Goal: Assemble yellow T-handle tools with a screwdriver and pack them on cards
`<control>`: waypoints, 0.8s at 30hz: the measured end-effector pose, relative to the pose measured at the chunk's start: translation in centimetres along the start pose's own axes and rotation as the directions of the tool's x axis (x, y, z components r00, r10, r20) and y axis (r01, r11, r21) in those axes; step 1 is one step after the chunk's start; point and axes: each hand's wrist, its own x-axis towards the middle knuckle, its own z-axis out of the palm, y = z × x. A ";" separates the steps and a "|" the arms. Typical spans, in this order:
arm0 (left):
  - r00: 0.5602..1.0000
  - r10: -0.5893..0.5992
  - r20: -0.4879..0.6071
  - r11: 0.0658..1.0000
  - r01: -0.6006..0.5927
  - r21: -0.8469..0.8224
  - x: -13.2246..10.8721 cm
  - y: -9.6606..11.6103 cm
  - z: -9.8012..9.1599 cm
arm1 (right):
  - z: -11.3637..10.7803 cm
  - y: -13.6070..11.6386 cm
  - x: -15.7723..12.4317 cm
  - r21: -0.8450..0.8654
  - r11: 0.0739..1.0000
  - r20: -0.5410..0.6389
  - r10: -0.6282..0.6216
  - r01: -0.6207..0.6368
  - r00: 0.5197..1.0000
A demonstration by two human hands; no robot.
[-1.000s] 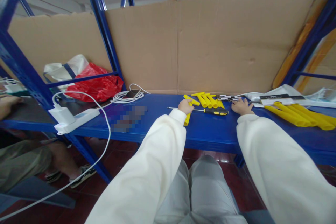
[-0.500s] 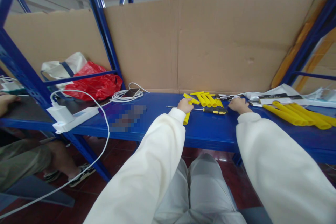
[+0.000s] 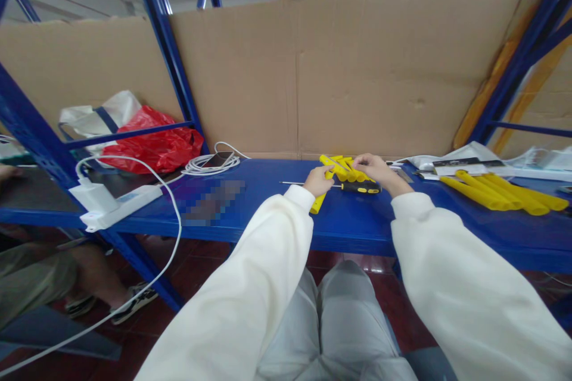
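My left hand (image 3: 317, 181) is closed round a yellow T-shaped plastic piece (image 3: 316, 205), its stem pointing down toward me and its crossbar tilted above my fingers. Close to it on the right, my right hand (image 3: 374, 169) pinches what looks like a thin metal piece, small and partly hidden by the fingers. A screwdriver (image 3: 361, 187) with a black and yellow handle lies on the blue table just below both hands, its shaft running left past my left hand. Several more yellow T-shaped pieces (image 3: 351, 176) lie side by side behind it, partly covered by my right hand.
Several yellow tubes (image 3: 500, 191) lie at the right beside flat metal pieces (image 3: 403, 174) and clear plastic wrapping (image 3: 476, 152). At left are a coiled white cable (image 3: 203, 165), a red bag (image 3: 154, 140) and a power strip (image 3: 123, 207). Cardboard (image 3: 348, 71) stands behind. Another person sits at far left.
My right hand has moved left from the metal pieces to beside my left hand. The left hand still holds the yellow piece, now tilted more. The view has shifted slightly.
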 end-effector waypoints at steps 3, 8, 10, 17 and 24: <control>0.998 0.061 -0.004 0.998 -0.061 -0.016 -0.3 0.5 0.2 | 0.9 -0.9 -0.4 0.037 0.998 0.058 -0.045 0.043 0.997; 0.989 0.146 -0.026 0.989 -0.146 0.015 -0.4 0.7 0.3 | 1.1 -1.2 -0.9 0.022 0.998 0.078 -0.068 0.066 0.995; 0.987 0.156 -0.034 0.987 -0.155 0.029 -0.3 0.6 0.4 | 1.1 -1.2 -0.9 0.025 0.998 0.074 -0.060 0.058 0.995; 0.984 0.178 -0.013 0.983 -0.177 0.049 -0.4 0.7 0.3 | 1.2 -1.3 -1.0 0.050 0.999 0.056 -0.003 0.000 0.998; 0.985 0.174 0.002 0.980 -0.173 0.103 -1.4 1.6 -0.2 | 1.1 -1.7 -1.5 0.057 0.998 0.064 0.023 -0.027 0.998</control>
